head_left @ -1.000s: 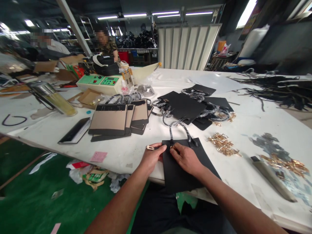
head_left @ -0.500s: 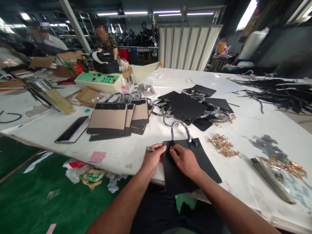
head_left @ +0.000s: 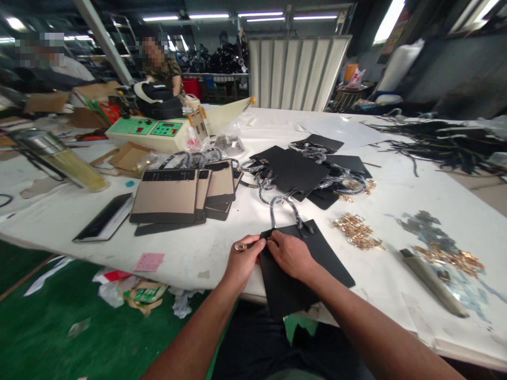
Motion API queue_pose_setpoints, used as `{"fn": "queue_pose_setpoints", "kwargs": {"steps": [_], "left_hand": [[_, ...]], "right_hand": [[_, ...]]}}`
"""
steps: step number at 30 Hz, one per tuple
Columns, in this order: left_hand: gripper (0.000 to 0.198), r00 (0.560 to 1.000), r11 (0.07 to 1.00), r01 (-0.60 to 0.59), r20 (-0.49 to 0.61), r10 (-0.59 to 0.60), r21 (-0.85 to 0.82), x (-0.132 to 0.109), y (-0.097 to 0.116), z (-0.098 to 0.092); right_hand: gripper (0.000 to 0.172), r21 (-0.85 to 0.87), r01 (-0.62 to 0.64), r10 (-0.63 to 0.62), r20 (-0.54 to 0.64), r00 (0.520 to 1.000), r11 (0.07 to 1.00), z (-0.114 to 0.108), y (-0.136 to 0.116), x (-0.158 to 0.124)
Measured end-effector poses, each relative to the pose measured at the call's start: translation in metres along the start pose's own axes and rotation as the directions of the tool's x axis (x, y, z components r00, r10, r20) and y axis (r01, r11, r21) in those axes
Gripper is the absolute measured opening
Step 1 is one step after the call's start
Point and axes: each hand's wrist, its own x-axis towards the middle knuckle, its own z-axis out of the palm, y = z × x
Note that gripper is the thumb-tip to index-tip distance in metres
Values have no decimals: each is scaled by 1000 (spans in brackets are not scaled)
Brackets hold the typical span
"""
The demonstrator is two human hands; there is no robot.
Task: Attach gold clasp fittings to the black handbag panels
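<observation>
A black bag panel point(head_left: 317, 264) with a plastic-wrapped handle point(head_left: 283, 208) lies at the table's near edge, partly hanging over it. My left hand point(head_left: 242, 261) pinches the panel's upper left corner, fingers closed, with a small gold metal fitting point(head_left: 240, 246) at its fingertips. My right hand point(head_left: 291, 254) rests on the panel's top edge beside the handle's left end, fingers curled on a small gold piece that I cannot make out clearly.
Gold buckles point(head_left: 356, 232) lie in a heap to the right, more point(head_left: 455, 258) beside a knife-like tool point(head_left: 431, 282). Black panels with handles point(head_left: 301, 171) and tan-faced panels point(head_left: 166, 195) are stacked behind. A green control box point(head_left: 150, 129) and two seated people are at far left.
The view has shifted slightly; both hands stay on the panel's top edge, with the fingertips drawn a little closer together.
</observation>
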Motion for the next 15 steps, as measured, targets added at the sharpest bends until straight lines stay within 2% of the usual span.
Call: {"fn": "queue_pose_setpoints", "kwargs": {"steps": [5, 8, 10, 11, 13, 15], "left_hand": [[55, 988, 996, 77, -128, -81, -38, 7, 3, 2], [61, 975, 990, 135, -172, -141, -47, 16, 7, 4], [63, 968, 983, 179, -169, -184, -43, 22, 10, 4], [62, 967, 981, 193, -160, -196, -35, 24, 11, 5], [62, 967, 979, 202, -154, -203, -20, 29, 13, 6], [61, 966, 983, 182, -185, -180, -5, 31, 12, 9]], "right_hand": [[26, 115, 55, -52, -29, 998, 992, -21, 0, -5], [24, 274, 88, -62, -102, 993, 958, -38, 18, -26], [25, 348, 83, -12, -202, 979, 934, -53, 46, -46], [24, 335, 42, 51, -264, 963, 941, -62, 66, -58], [20, 238, -117, 204, -387, 899, 964, -85, 116, -84], [20, 178, -287, 337, -478, 811, 941, -111, 173, -111]]}}
